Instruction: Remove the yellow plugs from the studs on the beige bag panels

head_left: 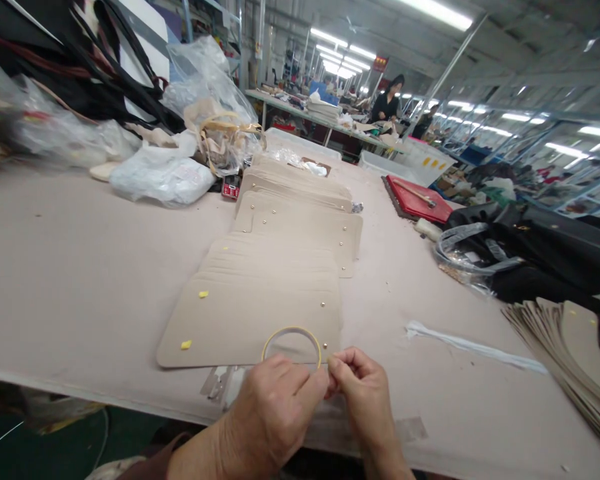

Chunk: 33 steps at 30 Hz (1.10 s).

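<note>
My left hand (279, 400) is closed around a thin roll of yellow tape (295, 329), whose ring stands up above the knuckles. Close against it, my right hand (361, 383) pinches thumb and forefinger together; what lies between these fingertips is too small to make out. Just beyond both hands lies a fanned stack of beige panels (260, 313) with rounded corners. The front panel carries two small yellow tape pieces (186, 345) on its left and metal studs (325, 346) on its right.
More beige studded panels (300, 220) lie behind. Plastic bags (160, 175) sit at the left back, and a white strip (475, 347) lies to the right. Black bags (550, 247) and fanned panels (555, 353) line the right side. A person (387, 103) works at a far table.
</note>
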Motion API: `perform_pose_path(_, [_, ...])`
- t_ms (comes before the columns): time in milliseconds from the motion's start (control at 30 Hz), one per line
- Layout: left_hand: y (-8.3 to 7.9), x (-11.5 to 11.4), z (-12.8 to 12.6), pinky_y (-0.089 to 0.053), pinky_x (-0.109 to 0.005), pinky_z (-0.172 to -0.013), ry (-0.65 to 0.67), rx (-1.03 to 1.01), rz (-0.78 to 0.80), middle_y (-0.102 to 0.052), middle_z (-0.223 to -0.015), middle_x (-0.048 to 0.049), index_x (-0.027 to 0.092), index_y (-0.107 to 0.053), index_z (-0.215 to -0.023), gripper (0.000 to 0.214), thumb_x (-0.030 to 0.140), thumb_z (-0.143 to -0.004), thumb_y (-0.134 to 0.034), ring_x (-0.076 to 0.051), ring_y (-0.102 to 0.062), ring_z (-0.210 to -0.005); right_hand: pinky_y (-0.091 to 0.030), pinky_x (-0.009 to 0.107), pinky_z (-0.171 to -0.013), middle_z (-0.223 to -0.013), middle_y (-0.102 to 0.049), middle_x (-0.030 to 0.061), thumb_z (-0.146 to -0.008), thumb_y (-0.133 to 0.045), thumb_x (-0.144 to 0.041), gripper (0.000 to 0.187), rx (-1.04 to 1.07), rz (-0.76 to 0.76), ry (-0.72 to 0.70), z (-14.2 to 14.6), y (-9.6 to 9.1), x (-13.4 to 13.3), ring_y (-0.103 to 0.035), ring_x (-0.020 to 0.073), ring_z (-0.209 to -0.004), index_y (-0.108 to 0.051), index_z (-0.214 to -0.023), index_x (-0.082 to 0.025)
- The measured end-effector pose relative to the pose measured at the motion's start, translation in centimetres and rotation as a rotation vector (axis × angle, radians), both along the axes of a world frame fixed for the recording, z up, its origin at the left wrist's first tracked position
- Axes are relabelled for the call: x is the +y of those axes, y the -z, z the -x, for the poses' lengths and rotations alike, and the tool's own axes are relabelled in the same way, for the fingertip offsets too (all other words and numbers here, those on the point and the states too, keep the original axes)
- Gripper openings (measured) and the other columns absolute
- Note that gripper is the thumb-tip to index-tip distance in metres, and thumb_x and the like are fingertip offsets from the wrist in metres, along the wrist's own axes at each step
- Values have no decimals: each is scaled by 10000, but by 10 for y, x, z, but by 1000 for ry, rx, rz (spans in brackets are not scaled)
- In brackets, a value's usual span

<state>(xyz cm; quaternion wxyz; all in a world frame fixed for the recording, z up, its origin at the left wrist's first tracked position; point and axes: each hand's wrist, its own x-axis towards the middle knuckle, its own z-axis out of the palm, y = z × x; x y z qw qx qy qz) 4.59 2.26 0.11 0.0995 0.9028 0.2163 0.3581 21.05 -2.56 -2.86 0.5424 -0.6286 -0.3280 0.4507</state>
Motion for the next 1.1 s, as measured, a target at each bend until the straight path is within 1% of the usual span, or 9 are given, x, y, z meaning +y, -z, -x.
perform_pose_path(67, [5, 3, 1, -311, -300, -550, -19, 15, -2, -506, -622, 5, 180, -546, -889, 232, 101, -952, -338, -161, -446, -551, -479, 222, -463, -467, -596, -27, -694, -776, -459, 341, 12, 60, 11, -12, -1, 6, -562, 117, -414, -627, -670, -153])
perform_pose_path(167, [19, 10, 3, -357, -292, -587, -86, 125, -6, -547, -704, -19, 174, -568, -911, 249, 135, -979, -332, -171, -485, -623, -509, 235, -478, -537, -641, 2, -658, -800, -506, 401, -37, 168, -66, -26, -3, 14, -586, 122, -449, -680, -731, -130])
perform_pose_path(267, [34, 16, 5, -397, -288, -630, -119, 256, 33, -572, -808, -35, 179, -579, -917, 188, 149, -971, -401, -181, -509, -713, -528, 243, -487, -555, -642, 8, -668, -785, -539, 426, -101, 211, -121, -32, -2, 20, -603, 130, -469, -698, -739, -127])
perform_pose_path(367, [42, 18, 5, -403, -301, -633, -111, 318, 79, -549, -794, -26, 186, -575, -908, 101, 167, -947, -483, -191, -485, -719, -532, 238, -497, -557, -638, 5, -715, -750, -539, 407, -164, 221, -154, -31, 2, 24, -606, 130, -483, -683, -731, -137])
perform_pose_path(600, [40, 19, 4, -386, -324, -637, -80, 347, 138, -539, -811, -25, 186, -564, -896, 31, 181, -921, -548, -199, -456, -726, -494, 235, -466, -539, -599, -8, -819, -633, -463, 317, -417, 289, -257, -29, -2, 30, -570, 138, -480, -649, -713, -165])
perform_pose_path(800, [41, 19, 4, -370, -333, -626, -76, 336, 162, -532, -808, -23, 188, -563, -890, 69, 186, -940, -516, -199, -450, -727, -449, 214, -411, -503, -586, -8, -839, -593, -355, 221, -644, 253, -315, -25, -10, 36, -547, 135, -434, -637, -692, -196])
perform_pose_path(900, [40, 19, 4, -368, -335, -621, -74, 332, 177, -540, -811, -24, 186, -556, -879, 53, 182, -928, -536, -201, -449, -716, -434, 205, -375, -509, -571, -30, -856, -594, -381, 178, -626, 261, -298, -26, -7, 34, -547, 136, -417, -632, -842, -207])
perform_pose_path(1000, [39, 20, 4, -371, -334, -621, -63, 333, 187, -550, -817, -22, 182, -555, -890, 30, 175, -919, -552, -200, -451, -711, -439, 213, -346, -525, -566, -58, -848, -623, -458, 305, -499, 278, -195, -29, 0, 24, -547, 143, -399, -568, -1021, -212])
perform_pose_path(1100, [41, 21, 4, -372, -337, -624, -52, 327, 190, -549, -821, -20, 182, -550, -889, 33, 174, -905, -577, -204, -451, -718, -491, 236, -417, -569, -610, -22, -881, -592, -471, 277, -512, 200, -152, -32, 5, 12, -588, 152, -462, -593, -928, -198])
